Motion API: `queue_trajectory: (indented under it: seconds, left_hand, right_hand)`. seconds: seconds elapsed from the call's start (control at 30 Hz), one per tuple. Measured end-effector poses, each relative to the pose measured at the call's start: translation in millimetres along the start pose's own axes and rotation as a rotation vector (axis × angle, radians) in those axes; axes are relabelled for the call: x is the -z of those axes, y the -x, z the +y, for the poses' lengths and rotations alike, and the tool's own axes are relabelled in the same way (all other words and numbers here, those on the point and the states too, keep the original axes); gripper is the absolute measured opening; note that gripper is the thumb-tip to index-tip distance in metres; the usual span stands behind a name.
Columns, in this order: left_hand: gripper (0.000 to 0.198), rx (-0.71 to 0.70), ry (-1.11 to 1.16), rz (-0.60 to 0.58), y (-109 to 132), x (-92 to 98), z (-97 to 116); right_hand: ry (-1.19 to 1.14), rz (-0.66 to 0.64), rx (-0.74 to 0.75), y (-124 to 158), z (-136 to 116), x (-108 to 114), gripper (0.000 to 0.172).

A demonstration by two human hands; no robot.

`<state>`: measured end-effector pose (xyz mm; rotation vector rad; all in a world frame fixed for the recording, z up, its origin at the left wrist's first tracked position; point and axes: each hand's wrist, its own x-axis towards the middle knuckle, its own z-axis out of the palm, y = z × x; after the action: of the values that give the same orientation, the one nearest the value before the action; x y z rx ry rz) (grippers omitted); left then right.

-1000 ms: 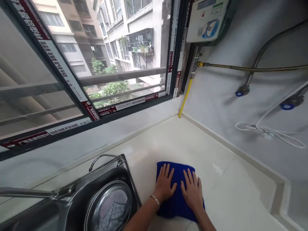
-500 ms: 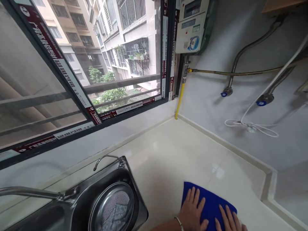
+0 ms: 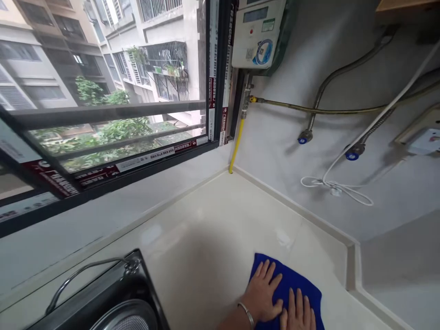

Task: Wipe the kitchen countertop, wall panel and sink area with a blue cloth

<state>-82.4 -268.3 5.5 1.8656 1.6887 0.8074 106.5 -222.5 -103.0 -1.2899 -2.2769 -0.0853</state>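
A blue cloth (image 3: 297,284) lies flat on the pale countertop (image 3: 213,229) at the bottom of the view. My left hand (image 3: 263,295), with a bracelet on the wrist, rests on the cloth's left part with its fingers stretched out. Beside it my right hand (image 3: 298,314) presses flat on the cloth's lower middle, fingers straight and together, partly cut off by the frame's bottom edge. Neither hand holds anything.
A steel sink (image 3: 113,298) with a wire handle sits at the lower left. A window (image 3: 113,91) runs along the back. On the right wall hang a gas meter (image 3: 256,34), a yellow pipe (image 3: 236,146), metal hoses with blue valves (image 3: 303,137) and a white cable (image 3: 338,188).
Both hands slid the blue cloth from the counter's middle near the sink toward the right and nearer to me. The view has swung right, so less of the sink shows.
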Motion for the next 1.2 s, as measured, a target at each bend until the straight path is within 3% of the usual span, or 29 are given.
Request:
queue_trajectory:
  seconds: [0.17, 0.43, 0.63, 0.83, 1.0, 1.2]
  left_hand:
    - [0.066, 0.058, -0.009, 0.047, -46, 13.2, -31]
    - [0.058, 0.192, -0.088, 0.156, -129, 45.4, -83]
    - [0.054, 0.287, -0.192, 0.365, -178, 63.6, -126]
    - [0.052, 0.388, -0.292, 0.501, -211, 88.1, -163]
    - [0.054, 0.463, -0.327, 0.507, -229, 120.0, -191]
    - [0.054, 0.448, -0.379, 0.522, -234, 161.0, -228]
  right_hand:
    - [0.089, -0.015, 0.034, -61, -14, -28, 0.070]
    - [0.117, -0.174, -0.004, -172, -39, -60, 0.067]
    - [0.110, -0.285, 0.091, -261, -51, -98, 0.066]
    - [0.094, -0.274, 0.269, -333, -71, -131, 0.062]
    - [0.053, -0.290, 0.361, -385, -94, -157, 0.061]
    - [-0.055, -0.293, 0.422, -436, -127, -195, 0.062]
